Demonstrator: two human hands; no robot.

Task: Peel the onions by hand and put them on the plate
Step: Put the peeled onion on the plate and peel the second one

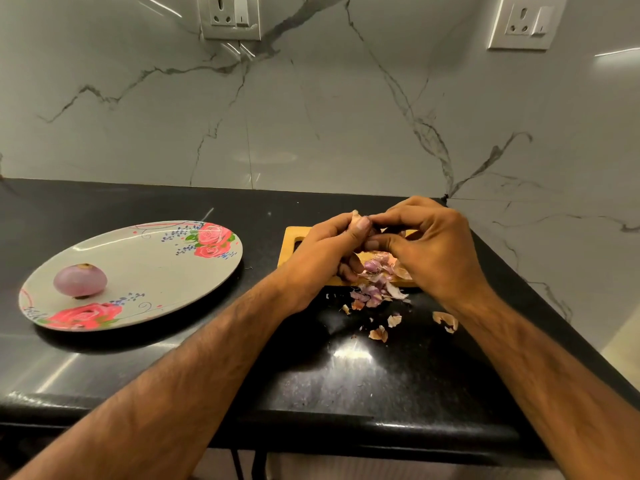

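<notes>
Both the left hand (320, 252) and right hand (427, 244) grip 1 half-hidden onion (375, 233) above the wooden board (294, 233), so a slippery pull could drop it among skins (372, 294) at 6 o'clock, missing the floral plate (166, 271).

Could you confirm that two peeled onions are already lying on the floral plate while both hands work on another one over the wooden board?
Not quite: the head view shows only one peeled onion on the floral plate, not two. The rest holds: the left hand and right hand are working together on another onion over the wooden board.
</notes>
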